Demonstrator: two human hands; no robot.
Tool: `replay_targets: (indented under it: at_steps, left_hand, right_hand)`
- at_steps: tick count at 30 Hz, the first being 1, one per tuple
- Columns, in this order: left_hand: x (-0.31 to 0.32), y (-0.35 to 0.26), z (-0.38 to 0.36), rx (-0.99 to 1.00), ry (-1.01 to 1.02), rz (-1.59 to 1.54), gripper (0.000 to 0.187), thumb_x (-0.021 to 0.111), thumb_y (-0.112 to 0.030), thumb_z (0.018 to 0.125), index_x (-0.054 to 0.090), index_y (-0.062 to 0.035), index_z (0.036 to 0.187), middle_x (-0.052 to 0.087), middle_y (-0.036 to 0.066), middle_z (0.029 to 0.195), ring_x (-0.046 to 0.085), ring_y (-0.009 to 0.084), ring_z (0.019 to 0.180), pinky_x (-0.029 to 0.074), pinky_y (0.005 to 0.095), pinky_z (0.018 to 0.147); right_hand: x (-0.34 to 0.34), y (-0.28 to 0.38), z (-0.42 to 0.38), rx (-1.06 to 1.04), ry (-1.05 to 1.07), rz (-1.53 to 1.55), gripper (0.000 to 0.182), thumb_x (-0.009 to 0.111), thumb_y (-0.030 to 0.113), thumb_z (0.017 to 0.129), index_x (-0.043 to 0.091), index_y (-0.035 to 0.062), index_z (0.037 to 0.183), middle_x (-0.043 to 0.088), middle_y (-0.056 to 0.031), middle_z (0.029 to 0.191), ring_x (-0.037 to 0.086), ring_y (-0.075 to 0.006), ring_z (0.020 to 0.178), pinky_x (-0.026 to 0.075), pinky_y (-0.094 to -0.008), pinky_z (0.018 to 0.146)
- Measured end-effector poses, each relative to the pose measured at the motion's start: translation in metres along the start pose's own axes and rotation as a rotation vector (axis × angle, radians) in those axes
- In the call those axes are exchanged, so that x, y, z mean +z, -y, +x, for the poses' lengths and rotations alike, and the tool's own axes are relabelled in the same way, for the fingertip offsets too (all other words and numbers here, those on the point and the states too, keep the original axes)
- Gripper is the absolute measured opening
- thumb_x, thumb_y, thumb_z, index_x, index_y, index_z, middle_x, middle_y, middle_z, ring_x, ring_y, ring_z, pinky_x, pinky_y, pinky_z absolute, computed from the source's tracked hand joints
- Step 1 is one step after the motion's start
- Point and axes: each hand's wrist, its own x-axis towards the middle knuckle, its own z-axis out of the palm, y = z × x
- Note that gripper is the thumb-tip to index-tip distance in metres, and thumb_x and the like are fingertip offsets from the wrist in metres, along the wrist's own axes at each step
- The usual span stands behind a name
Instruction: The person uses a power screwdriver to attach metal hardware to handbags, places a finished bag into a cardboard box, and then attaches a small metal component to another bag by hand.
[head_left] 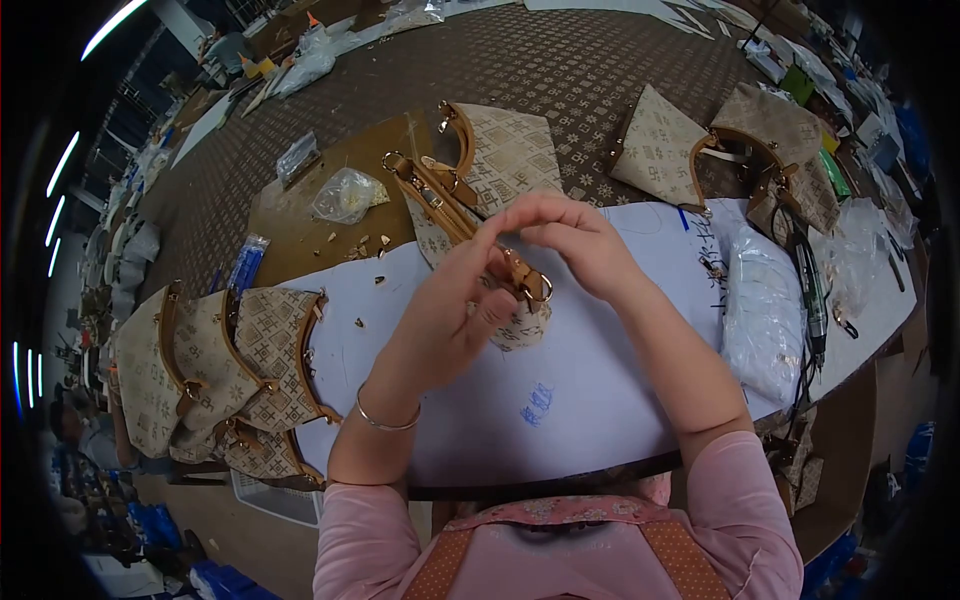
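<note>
A beige patterned handbag (520, 331) with brown leather trim, a zipper and a metal ring at its near end stands before me on the white sheet. My left hand (450, 315), with a bangle at the wrist, is closed around the brown trim near the ring. Bent over the bag from the other side, my right hand (575, 240) brings its fingers together beside the left fingertips. Whatever lies between those fingertips is hidden. Just beyond is another beige handbag (515, 145) with a brown handle.
Several patterned bags (270, 340) are piled at the left, and more bags (655, 150) lie far right. A plastic-wrapped white bundle (760, 315) sits beside a dark corded tool (812, 300). Small metal pieces (362, 245) and a clear plastic bag (347, 196) lie on brown board.
</note>
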Motion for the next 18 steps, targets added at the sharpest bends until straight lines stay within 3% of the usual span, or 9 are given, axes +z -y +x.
replay_targets:
  at_steps: [2,4,7,10,11,13,15,16,18]
  left_hand:
    - [0.005,-0.007,-0.002,0.028,0.024,0.208,0.068,0.069,-0.027,0.077,0.035,-0.0007,0.13,0.05,0.009,0.096,0.052,0.0136,0.074,0.046,0.0251,0.062]
    - [0.011,-0.008,-0.002,0.055,0.05,0.417,0.079,0.073,-0.031,0.072,0.031,-0.0013,0.132,0.047,0.01,0.097,0.051,0.0163,0.073,0.046,0.0263,0.062]
    - [0.017,0.002,-0.002,0.135,-0.012,0.534,0.071,0.074,-0.023,0.07,0.038,-0.0011,0.127,0.044,0.01,0.099,0.05,0.0206,0.072,0.046,0.0267,0.063]
    - [0.016,0.003,-0.003,0.074,-0.021,0.585,0.06,0.072,-0.011,0.069,0.043,-0.0007,0.121,0.043,0.01,0.102,0.05,0.0223,0.077,0.046,0.0292,0.067]
    - [0.013,0.002,-0.002,0.04,-0.021,0.559,0.056,0.069,-0.008,0.069,0.045,-0.0005,0.119,0.043,0.01,0.102,0.05,0.0227,0.081,0.046,0.0301,0.069]
    - [0.003,0.005,0.003,0.008,-0.022,0.531,0.051,0.067,-0.004,0.069,0.047,-0.0004,0.116,0.043,0.011,0.102,0.05,0.0232,0.085,0.046,0.031,0.071]
    - [-0.015,0.024,0.014,0.241,-0.09,0.689,0.05,0.065,-0.003,0.071,0.046,0.0,0.117,0.041,0.013,0.108,0.051,0.0234,0.09,0.046,0.0303,0.076]
    - [-0.022,0.041,0.02,0.243,-0.09,0.687,0.05,0.065,-0.003,0.071,0.046,0.0,0.117,0.041,0.013,0.108,0.051,0.0234,0.09,0.046,0.0303,0.076]
    - [-0.031,0.072,0.028,0.26,-0.36,0.52,0.061,0.065,-0.003,0.073,0.038,-0.0022,0.128,0.04,0.013,0.113,0.048,0.0205,0.095,0.044,0.0277,0.081]
  right_hand:
    - [-0.001,-0.028,0.004,-0.11,-0.142,-0.174,0.029,0.063,0.008,0.072,0.062,0.0018,0.101,0.052,-0.0084,0.106,0.051,-0.0177,0.095,0.042,-0.0282,0.082]
    - [0.0,-0.051,0.004,-0.381,-0.351,-0.963,0.049,0.064,0.01,0.07,0.051,0.0029,0.116,0.05,-0.011,0.11,0.048,-0.0265,0.101,0.041,-0.0331,0.085]
    - [0.005,-0.048,0.006,-0.357,-0.317,-1.151,0.058,0.067,0.012,0.067,0.047,0.0026,0.12,0.05,-0.0134,0.107,0.045,-0.0333,0.102,0.04,-0.0375,0.086]
    - [-0.008,-0.062,0.01,-0.239,-0.427,-1.092,0.059,0.068,0.012,0.066,0.047,0.0022,0.12,0.051,-0.014,0.103,0.047,-0.0335,0.095,0.04,-0.0395,0.083]
    - [-0.013,-0.064,0.011,-0.272,-0.501,-1.046,0.045,0.069,0.013,0.067,0.053,-0.0004,0.107,0.051,-0.0142,0.097,0.048,-0.0327,0.087,0.041,-0.0389,0.077]
    - [-0.03,-0.079,0.011,-0.182,-0.538,-0.926,0.037,0.069,0.014,0.068,0.054,-0.0016,0.099,0.05,-0.0145,0.094,0.049,-0.0324,0.085,0.042,-0.0383,0.075]
    - [-0.04,-0.08,0.013,-0.031,-0.59,-0.7,0.028,0.07,0.017,0.072,0.052,-0.0041,0.079,0.049,-0.0152,0.089,0.05,-0.0314,0.082,0.043,-0.0365,0.07]
    - [-0.04,-0.079,0.012,-0.032,-0.591,-0.703,0.028,0.07,0.017,0.072,0.052,-0.0041,0.079,0.049,-0.0152,0.089,0.05,-0.0314,0.082,0.043,-0.0365,0.07]
    - [-0.032,-0.07,0.01,0.041,-0.582,-0.692,0.028,0.07,0.017,0.072,0.055,-0.0031,0.084,0.05,-0.015,0.091,0.051,-0.0315,0.083,0.044,-0.0366,0.071]
